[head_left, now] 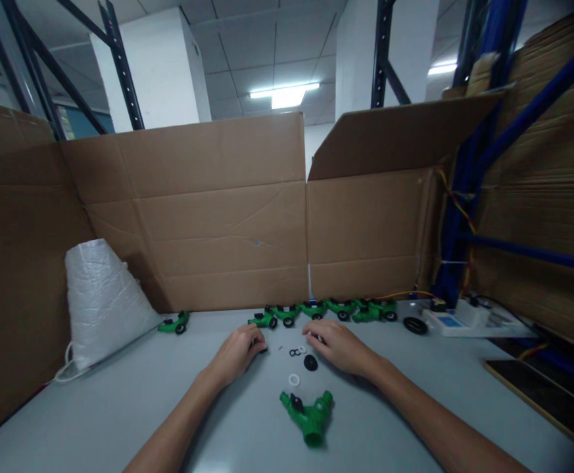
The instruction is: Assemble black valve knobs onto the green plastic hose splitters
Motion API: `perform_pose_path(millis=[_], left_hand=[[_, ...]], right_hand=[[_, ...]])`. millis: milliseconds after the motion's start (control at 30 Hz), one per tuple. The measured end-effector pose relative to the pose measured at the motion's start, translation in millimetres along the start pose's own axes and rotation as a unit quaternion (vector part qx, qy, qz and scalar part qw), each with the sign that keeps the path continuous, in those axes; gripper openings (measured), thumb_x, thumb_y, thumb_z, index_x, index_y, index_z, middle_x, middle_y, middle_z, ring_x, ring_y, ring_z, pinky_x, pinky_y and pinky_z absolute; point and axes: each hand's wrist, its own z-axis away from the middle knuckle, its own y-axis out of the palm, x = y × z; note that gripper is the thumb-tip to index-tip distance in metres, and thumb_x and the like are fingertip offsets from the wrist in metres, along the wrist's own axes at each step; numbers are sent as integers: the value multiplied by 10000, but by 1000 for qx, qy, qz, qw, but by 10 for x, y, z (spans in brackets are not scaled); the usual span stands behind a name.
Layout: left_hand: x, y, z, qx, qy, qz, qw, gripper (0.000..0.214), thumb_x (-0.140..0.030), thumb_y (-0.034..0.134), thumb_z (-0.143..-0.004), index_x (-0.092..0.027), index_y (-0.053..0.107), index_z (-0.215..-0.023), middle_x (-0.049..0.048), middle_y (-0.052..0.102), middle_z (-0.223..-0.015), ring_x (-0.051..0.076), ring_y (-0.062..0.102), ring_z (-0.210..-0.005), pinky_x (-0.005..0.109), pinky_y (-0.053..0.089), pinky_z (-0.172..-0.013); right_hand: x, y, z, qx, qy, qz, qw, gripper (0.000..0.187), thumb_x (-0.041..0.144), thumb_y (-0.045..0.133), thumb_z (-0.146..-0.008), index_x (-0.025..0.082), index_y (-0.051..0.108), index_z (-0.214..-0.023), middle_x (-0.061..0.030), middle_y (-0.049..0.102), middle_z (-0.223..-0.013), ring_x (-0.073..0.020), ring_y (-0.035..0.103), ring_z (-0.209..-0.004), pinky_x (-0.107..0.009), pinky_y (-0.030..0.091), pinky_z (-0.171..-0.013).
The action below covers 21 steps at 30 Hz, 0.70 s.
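My left hand (pixel 240 351) rests on the table with its fingers curled together. A small dark piece shows at its fingertips, too small to name. My right hand (pixel 338 343) lies opposite, fingers loosely bent and apart, near a white ring (pixel 302 349), with nothing visible in them. Between the hands are small black O-rings (pixel 294 353), a tiny pin-like piece (pixel 280 348) and a round black cap (pixel 310 362). Closer to me is another white ring (pixel 294 380). A green Y-shaped hose connector (pixel 311 417) with a black lever lies in front.
Along the cardboard wall (pixel 217 223) stand several green connectors (pixel 326 309) with black parts; one more green connector (pixel 174 323) is farther left, by a white foam bag (pixel 104 302). Black rings (pixel 415 325) and a power strip (pixel 481 318) sit at right, beside a blue rack post (pixel 457 217).
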Motion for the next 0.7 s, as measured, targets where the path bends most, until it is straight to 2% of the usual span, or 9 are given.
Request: perform_pose_path(millis=[533,700], left_hand=[[28,30,50,-27,-6,5,1000,170,-308,627,-1036,-202,683,-916,54,692,-967,217,660,-893,289,490,-796],[11,12,52,-28,1,1,1000,179,-327,632,-1040,-206,685,-919,59,690,-983,230,659,-940,305,497,-841]], right_hand=[[-67,28,40,1,-2,-6,1000,290,317,471,-1076,230,728,-1180,-107,779,-1179,-284,714,-1081,-428,519,-990],[-48,-12,57,-2,-6,-2,1000,280,296,477,-1077,225,728,-1182,-119,777,-1188,-289,711,-1094,-447,519,-987]])
